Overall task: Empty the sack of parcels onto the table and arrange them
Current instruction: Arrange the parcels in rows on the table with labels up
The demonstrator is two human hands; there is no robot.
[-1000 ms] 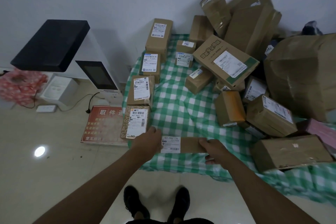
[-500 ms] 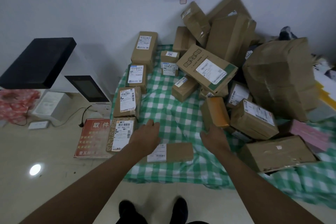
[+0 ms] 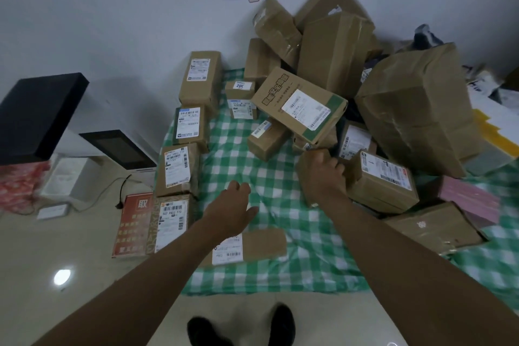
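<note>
Checked tablecloth point(image 3: 252, 149): right hand point(image 3: 323, 174) now grips brown box point(image 3: 304, 177).

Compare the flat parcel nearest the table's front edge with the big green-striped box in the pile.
The flat parcel lies level on the checked cloth; the green-striped box sits tilted, propped on other parcels. The flat parcel is thin and plain; the box is larger, with printed lettering. Both are brown cardboard with white labels facing up.

Four labelled parcels point(image 3: 193, 126) in the left column, two hands point(image 3: 321, 177), two shoes point(image 3: 282, 323).
</note>
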